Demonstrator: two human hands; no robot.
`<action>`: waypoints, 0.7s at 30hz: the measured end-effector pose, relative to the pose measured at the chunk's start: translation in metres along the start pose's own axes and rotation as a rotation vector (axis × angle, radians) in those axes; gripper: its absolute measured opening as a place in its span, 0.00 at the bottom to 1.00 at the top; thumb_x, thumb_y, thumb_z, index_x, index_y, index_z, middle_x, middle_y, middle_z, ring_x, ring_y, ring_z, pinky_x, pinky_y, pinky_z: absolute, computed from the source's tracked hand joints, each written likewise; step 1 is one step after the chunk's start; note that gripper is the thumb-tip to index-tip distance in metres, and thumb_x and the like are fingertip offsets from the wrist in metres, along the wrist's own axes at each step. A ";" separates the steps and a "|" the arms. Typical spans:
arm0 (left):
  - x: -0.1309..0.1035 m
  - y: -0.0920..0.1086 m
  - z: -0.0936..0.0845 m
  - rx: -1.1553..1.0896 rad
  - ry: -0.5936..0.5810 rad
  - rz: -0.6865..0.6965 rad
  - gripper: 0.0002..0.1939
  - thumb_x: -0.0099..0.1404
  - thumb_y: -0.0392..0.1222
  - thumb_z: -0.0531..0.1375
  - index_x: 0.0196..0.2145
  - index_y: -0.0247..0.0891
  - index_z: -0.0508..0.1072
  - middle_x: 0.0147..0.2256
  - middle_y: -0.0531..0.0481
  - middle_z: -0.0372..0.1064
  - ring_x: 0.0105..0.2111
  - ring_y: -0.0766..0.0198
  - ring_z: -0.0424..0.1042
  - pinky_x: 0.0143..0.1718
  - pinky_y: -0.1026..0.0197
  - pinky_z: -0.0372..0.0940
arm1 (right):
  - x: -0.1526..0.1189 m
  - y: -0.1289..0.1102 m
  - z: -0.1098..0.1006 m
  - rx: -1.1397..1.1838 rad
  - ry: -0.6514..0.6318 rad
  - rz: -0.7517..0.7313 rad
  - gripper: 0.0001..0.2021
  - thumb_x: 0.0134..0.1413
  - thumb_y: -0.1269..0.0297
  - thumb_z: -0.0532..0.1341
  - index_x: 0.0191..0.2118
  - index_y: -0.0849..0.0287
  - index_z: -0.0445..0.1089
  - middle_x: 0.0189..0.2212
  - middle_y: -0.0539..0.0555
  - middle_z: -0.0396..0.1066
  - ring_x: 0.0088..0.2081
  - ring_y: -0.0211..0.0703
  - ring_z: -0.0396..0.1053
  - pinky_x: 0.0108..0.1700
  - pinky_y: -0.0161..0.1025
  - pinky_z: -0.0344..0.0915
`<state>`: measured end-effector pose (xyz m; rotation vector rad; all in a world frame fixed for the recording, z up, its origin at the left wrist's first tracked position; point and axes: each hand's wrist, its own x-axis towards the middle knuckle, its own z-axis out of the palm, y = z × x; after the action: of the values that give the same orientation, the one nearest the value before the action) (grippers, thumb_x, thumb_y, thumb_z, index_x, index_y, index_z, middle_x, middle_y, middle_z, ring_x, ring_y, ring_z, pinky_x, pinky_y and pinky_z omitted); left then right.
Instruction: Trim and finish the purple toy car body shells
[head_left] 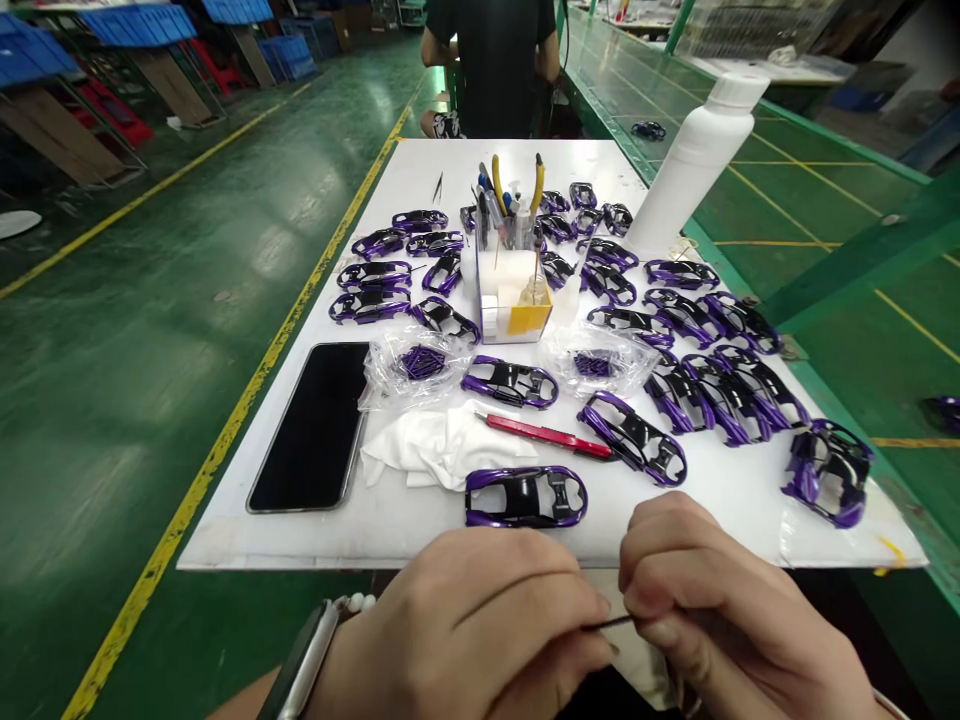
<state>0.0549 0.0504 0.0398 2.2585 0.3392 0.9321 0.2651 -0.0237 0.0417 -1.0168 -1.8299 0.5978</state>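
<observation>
My left hand (480, 615) and my right hand (727, 600) meet in front of the table's near edge. Both pinch a thin dark strip (616, 622), one end in each hand; its kind cannot be made out, as the fingers hide most of it. Just beyond my left hand lies a purple and black toy car body (519, 497). A second car body (634, 435) sits at an angle past my right hand. Between these and a white cloth (442, 447) rests a red pen-like tool (551, 436).
Several more car bodies (682, 318) cover the white table (217, 525). Two plastic bags (382, 375) hold small purple parts. A phone (311, 430) lies left; a tool holder (514, 320) stands mid-table, a white bottle (694, 160) back right. A person (499, 65) sits beyond.
</observation>
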 end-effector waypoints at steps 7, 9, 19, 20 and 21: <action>0.006 0.004 -0.001 -0.056 -0.043 -0.045 0.08 0.68 0.30 0.60 0.41 0.37 0.77 0.32 0.45 0.81 0.31 0.60 0.81 0.34 0.65 0.76 | 0.000 0.004 0.000 -0.006 -0.032 -0.002 0.06 0.71 0.67 0.55 0.42 0.60 0.68 0.30 0.54 0.70 0.33 0.42 0.70 0.33 0.36 0.73; 0.005 0.001 0.002 -0.073 -0.013 -0.017 0.07 0.68 0.30 0.60 0.41 0.37 0.76 0.31 0.45 0.81 0.30 0.61 0.80 0.33 0.66 0.76 | 0.001 0.004 0.000 0.009 -0.051 -0.010 0.08 0.73 0.66 0.54 0.42 0.61 0.68 0.30 0.54 0.70 0.34 0.41 0.70 0.35 0.35 0.73; 0.000 0.008 0.007 -0.054 0.036 -0.058 0.07 0.67 0.30 0.60 0.40 0.38 0.76 0.31 0.46 0.79 0.29 0.60 0.79 0.34 0.65 0.76 | -0.006 0.001 0.006 0.048 -0.015 -0.006 0.04 0.69 0.71 0.56 0.42 0.60 0.67 0.30 0.55 0.70 0.33 0.43 0.70 0.35 0.38 0.72; -0.001 0.007 0.008 -0.064 0.040 -0.058 0.07 0.67 0.29 0.61 0.40 0.38 0.76 0.31 0.46 0.79 0.29 0.61 0.79 0.34 0.65 0.76 | -0.006 0.001 0.007 0.052 -0.012 -0.003 0.04 0.69 0.70 0.56 0.42 0.60 0.67 0.30 0.54 0.70 0.33 0.43 0.70 0.34 0.38 0.72; -0.001 0.006 0.008 -0.074 0.032 -0.053 0.07 0.67 0.29 0.61 0.40 0.37 0.75 0.31 0.46 0.79 0.30 0.61 0.79 0.35 0.66 0.76 | -0.007 0.001 0.007 0.055 -0.010 0.004 0.04 0.70 0.70 0.56 0.41 0.59 0.67 0.29 0.54 0.69 0.32 0.43 0.70 0.34 0.38 0.72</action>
<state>0.0594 0.0411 0.0389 2.1594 0.3713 0.9384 0.2606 -0.0284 0.0341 -0.9823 -1.8107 0.6527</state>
